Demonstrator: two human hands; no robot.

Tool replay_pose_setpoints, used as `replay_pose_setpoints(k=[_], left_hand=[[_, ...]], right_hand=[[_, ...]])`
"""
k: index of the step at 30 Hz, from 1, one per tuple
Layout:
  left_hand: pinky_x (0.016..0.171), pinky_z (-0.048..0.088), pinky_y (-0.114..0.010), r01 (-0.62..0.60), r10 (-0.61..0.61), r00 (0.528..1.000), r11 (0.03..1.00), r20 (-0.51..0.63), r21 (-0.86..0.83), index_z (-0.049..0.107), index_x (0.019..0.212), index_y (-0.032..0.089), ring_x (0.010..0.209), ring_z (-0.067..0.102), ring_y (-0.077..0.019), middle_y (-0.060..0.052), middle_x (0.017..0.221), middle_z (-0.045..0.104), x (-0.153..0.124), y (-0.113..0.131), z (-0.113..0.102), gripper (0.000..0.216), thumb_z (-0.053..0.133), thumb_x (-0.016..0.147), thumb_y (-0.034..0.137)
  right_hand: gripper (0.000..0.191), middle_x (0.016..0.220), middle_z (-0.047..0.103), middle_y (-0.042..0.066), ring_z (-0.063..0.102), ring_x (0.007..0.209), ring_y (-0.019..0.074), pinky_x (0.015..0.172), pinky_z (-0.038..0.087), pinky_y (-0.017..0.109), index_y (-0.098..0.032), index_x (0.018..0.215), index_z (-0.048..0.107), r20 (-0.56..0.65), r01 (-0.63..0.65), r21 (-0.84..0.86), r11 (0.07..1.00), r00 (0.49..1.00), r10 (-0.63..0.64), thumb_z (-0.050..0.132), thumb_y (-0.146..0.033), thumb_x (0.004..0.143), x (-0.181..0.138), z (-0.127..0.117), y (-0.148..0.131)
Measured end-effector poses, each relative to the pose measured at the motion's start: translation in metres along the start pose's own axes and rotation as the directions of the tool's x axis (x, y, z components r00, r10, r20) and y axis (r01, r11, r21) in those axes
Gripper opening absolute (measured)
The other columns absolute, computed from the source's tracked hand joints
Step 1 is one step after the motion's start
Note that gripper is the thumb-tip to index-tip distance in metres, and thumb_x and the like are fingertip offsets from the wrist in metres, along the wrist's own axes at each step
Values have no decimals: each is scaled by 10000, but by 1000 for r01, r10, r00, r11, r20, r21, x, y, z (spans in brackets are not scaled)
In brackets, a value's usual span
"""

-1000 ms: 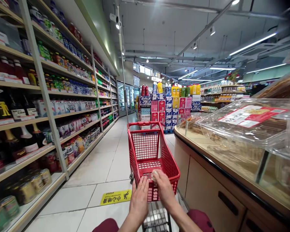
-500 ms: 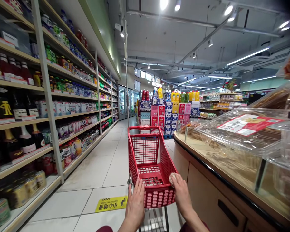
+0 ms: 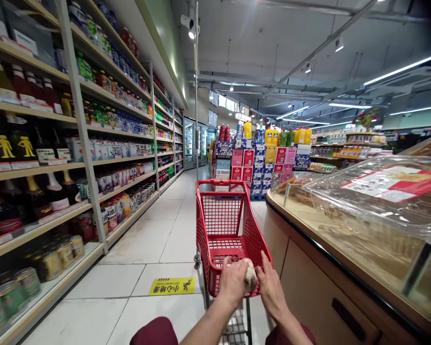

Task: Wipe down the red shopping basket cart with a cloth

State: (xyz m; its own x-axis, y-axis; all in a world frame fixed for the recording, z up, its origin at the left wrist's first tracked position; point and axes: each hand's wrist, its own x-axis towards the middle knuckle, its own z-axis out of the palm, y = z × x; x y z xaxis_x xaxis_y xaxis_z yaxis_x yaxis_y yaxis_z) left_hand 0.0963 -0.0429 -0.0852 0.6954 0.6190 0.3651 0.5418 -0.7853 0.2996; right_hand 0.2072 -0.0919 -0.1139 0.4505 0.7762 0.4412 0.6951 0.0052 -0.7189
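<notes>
A small red shopping cart (image 3: pixel 220 183) stands in the aisle right in front of me, its basket empty. Both hands are at its near rim. My left hand (image 3: pixel 232 283) is curled, with a small whitish crumpled wad (image 3: pixel 250 276) at its fingertips. My right hand (image 3: pixel 272 289) is beside the wad, fingers stretched along the cart's near right corner and touching the wad's edge. Dark red trouser knees show at the bottom.
Tall shelves (image 3: pixel 82 120) of bottles, jars and cans line the left. A curved wooden counter (image 3: pixel 309 268) with clear-lidded food bins (image 3: pixel 384 191) runs close on the right. A yellow caution sticker (image 3: pixel 171 286) lies on the floor tiles. A stacked carton display (image 3: pixel 262 163) stands ahead.
The wad was under my right hand's fingers; now my left hand has come across and closed on it. The view and cart have shifted a little right along the aisle.
</notes>
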Motion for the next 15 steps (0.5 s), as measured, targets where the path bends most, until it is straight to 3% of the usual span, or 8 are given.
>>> replay_pose_setpoints(k=[4,8,12,15], left_hand=[[1053,145,-472,-49,51,993,999,-107,20,575,1016,244,999,569,-143,-22,1135,608,-13,-32,-24,281,409,802,169],[1060,96,-488,45,-27,981,995,-190,94,577,1009,235,1010,564,-148,-23,1117,619,-31,-65,-53,294,393,805,131],[1060,137,-485,125,-100,984,976,-145,178,530,1118,199,1111,489,-185,-54,1173,577,-28,-51,-34,344,421,793,167],[1045,192,-494,35,-19,997,969,-68,243,434,1231,214,1215,368,-241,-87,1289,465,-22,-33,-6,463,496,774,263]], right_hand=[[530,1349,393,56,293,1272,214,1041,160,506,-207,1309,359,113,33,-229,973,994,-7,261,-455,850,-4,-11,23],[500,1337,411,63,311,1264,194,1028,243,461,-185,1302,372,111,58,-234,971,993,-33,233,-393,869,-6,-10,17],[475,1287,472,79,352,1240,201,1011,315,409,-152,1254,442,60,125,-218,968,992,-115,272,-350,858,-4,3,13],[480,1274,484,90,368,1230,208,1006,336,392,-127,1226,473,22,133,-229,964,991,-131,293,-362,848,-2,9,22]])
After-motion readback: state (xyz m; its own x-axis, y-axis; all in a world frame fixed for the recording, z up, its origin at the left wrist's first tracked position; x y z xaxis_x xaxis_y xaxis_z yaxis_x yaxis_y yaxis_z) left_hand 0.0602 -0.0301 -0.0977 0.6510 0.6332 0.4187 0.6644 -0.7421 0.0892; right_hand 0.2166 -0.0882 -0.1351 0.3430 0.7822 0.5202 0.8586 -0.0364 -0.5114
